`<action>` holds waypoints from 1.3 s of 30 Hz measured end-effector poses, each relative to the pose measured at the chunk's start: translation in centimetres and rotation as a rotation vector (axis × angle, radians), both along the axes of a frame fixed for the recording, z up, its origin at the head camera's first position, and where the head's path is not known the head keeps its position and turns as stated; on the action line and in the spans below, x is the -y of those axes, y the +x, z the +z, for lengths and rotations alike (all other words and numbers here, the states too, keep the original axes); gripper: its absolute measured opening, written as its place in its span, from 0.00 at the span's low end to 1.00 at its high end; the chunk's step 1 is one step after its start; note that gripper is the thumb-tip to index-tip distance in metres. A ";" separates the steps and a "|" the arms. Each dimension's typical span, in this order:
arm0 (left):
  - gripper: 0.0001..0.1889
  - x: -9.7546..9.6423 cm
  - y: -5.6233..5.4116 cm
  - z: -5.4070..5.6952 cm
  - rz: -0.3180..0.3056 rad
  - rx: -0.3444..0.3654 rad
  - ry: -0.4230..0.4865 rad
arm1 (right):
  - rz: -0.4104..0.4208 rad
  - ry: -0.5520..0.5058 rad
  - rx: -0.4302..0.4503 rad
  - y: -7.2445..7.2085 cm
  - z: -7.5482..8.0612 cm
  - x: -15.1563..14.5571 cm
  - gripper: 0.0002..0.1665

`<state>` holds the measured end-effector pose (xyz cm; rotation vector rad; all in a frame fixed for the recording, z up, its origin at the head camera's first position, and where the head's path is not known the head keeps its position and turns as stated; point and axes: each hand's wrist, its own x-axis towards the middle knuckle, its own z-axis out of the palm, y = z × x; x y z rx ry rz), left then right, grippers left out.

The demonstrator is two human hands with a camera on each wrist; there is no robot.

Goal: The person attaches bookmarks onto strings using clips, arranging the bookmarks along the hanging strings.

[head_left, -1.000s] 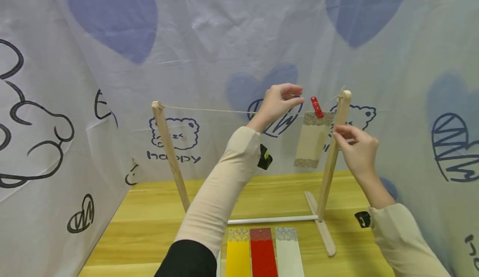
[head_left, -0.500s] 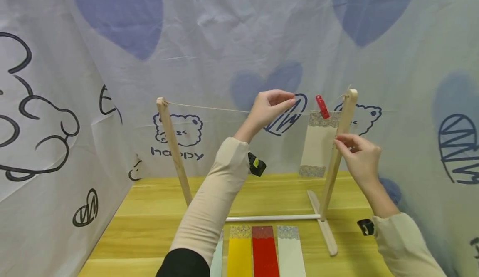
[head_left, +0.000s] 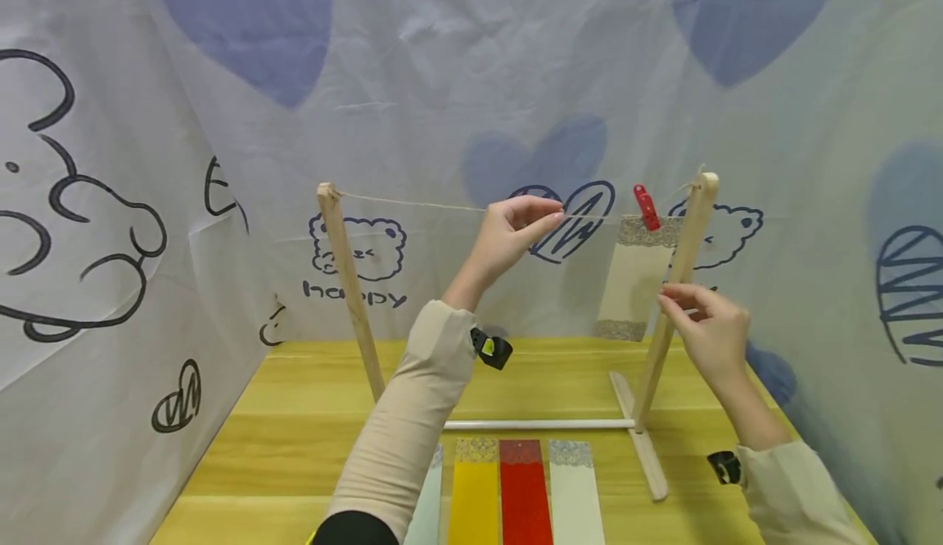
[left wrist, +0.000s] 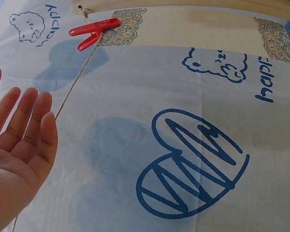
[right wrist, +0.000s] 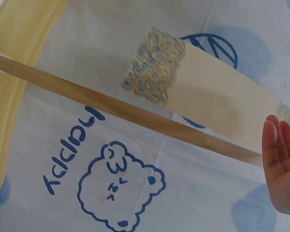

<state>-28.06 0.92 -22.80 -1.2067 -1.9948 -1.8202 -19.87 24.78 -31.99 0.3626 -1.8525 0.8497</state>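
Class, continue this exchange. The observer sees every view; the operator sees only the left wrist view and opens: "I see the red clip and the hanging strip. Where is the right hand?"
Observer: In the head view, the right hand overlaps the right post; whether it touches, I can't tell.
Operator: What lies on the table?
Observer: A yellow strip, a red strip and a white strip, side by side.
Operator: Where does the string end?
Observer: Its far end meets the left post near the top.
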 end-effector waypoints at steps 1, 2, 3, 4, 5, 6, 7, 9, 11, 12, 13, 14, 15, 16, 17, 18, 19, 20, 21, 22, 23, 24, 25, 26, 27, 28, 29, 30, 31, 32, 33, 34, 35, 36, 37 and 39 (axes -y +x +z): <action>0.12 0.1 0.1 -0.2 0.003 0.000 -0.001 | 0.004 0.006 0.004 0.0 -0.2 0.1 0.07; 0.12 0.3 0.3 -0.3 0.004 -0.001 0.001 | 0.012 0.008 0.007 0.0 -0.3 0.1 0.07; 0.11 0.5 0.5 -0.4 0.004 -0.004 0.004 | 0.020 0.011 0.011 0.0 -0.6 0.2 0.08; 0.11 0.6 0.6 -0.6 0.008 -0.007 0.004 | 0.032 0.010 0.018 0.0 -0.8 0.2 0.08; 0.11 0.8 0.7 -0.7 0.015 -0.009 0.001 | 0.042 0.011 0.025 0.0 -1.0 0.3 0.08; 0.11 0.9 0.9 -0.8 0.023 -0.009 -0.002 | 0.052 0.009 0.033 0.0 -1.3 0.3 0.08; 0.11 1.1 1.0 -1.0 0.026 -0.008 -0.003 | 0.059 0.009 0.041 0.0 -1.5 0.3 0.09; 0.11 1.5 1.4 -1.3 0.033 0.003 -0.008 | 0.073 0.012 0.054 0.0 -1.9 0.4 0.10; 0.11 1.8 1.7 -1.7 0.033 0.022 -0.011 | 0.083 0.014 0.060 0.2 -2.2 0.6 0.11; 0.11 1.9 1.8 -1.9 0.031 0.033 -0.009 | 0.090 0.011 0.061 0.4 -2.2 0.8 0.12; 0.11 2.1 1.9 -2.1 0.030 0.044 -0.007 | 0.097 0.009 0.062 0.7 -2.1 1.0 0.12; 0.11 2.2 2.0 -2.4 0.030 0.052 -0.003 | 0.104 0.005 0.066 1.0 -2.0 1.3 0.12; 0.11 2.3 2.2 -2.6 0.028 0.059 0.002 | 0.113 -0.001 0.069 1.3 -1.9 1.6 0.12; 0.11 2.4 2.3 -2.8 0.024 0.064 0.008 | 0.120 -0.008 0.074 1.6 -1.9 1.8 0.12; 0.11 2.5 2.4 -3.0 0.023 0.065 0.014 | 0.127 -0.014 0.078 1.9 -1.9 2.0 0.12; 0.11 2.6 2.5 -3.3 0.024 0.067 0.018 | 0.135 -0.019 0.083 2.0 -2.0 2.2 0.12; 0.10 2.7 2.6 -3.5 0.026 0.067 0.023 | 0.141 -0.021 0.084 2.0 -2.4 2.2 0.13; 0.10 2.8 2.8 -3.7 0.026 0.069 0.028 | 0.155 -0.027 0.082 1.8 -2.9 2.1 0.13; 0.10 2.9 2.9 -4.0 0.026 0.073 0.031 | 0.170 -0.030 0.077 1.6 -3.4 2.0 0.13; 0.10 3.0 3.1 -4.3 0.028 0.078 0.034 | 0.186 -0.034 0.066 1.4 -3.9 1.9 0.13; 0.10 3.2 3.2 -4.5 0.031 0.083 0.034 | 0.205 -0.039 0.050 1.2 -4.4 1.8 0.13; 0.10 3.4 3.4 -4.8 0.036 0.088 0.033 | 0.224 -0.045 0.035 1.0 -5.0 1.7 0.13; 0.10 3.6 3.5 -5.0 0.039 0.094 0.034 | 0.236 -0.048 0.024 0.8 -5.4 1.5 0.13; 0.10 3.8 3.5 -5.2 0.044 0.102 0.034 | 0.247 -0.051 0.016 0.8 -5.7 1.5 0.13; 0.10 4.0 3.6 -5.4 0.051 0.111 0.033 | 0.253 -0.052 0.009 0.7 -5.9 1.4 0.13; 0.11 4.2 3.6 -5.6 0.055 0.119 0.033 | 0.260 -0.055 0.000 0.7 -6.1 1.5 0.13; 0.11 4.4 3.7 -5.9 0.057 0.126 0.035 | 0.258 -0.056 0.003 0.8 -6.3 1.4 0.13; 0.11 4.6 3.7 -6.1 0.061 0.131 0.036 | 0.255 -0.052 0.006 0.9 -6.4 1.4 0.13; 0.11 4.8 3.8 -6.4 0.063 0.137 0.036 | 0.251 -0.049 0.011 0.9 -6.5 1.4 0.14; 0.11 5.0 3.8 -6.6 0.063 0.143 0.035 | 0.249 -0.048 0.008 1.0 -6.6 1.4 0.14; 0.11 5.2 3.9 -6.9 0.062 0.150 0.034 | 0.251 -0.050 0.004 1.0 -6.7 1.4 0.14; 0.11 5.3 4.0 -7.2 0.059 0.155 0.033 | 0.255 -0.050 -0.001 1.1 -6.8 1.4 0.15; 0.11 5.5 4.1 -7.4 0.059 0.162 0.033 | 0.260 -0.050 -0.003 1.1 -7.0 1.4 0.15; 0.11 5.6 4.3 -7.6 0.062 0.169 0.029 | 0.269 -0.051 -0.013 1.1 -7.1 1.5 0.15; 0.11 5.7 4.4 -7.9 0.065 0.177 0.026 | 0.274 -0.053 -0.018 1.1 -7.2 1.5 0.15; 0.11 5.8 4.8 -8.3 0.066 0.191 0.021 | 0.292 -0.057 -0.025 1.1 -7.4 1.6 0.16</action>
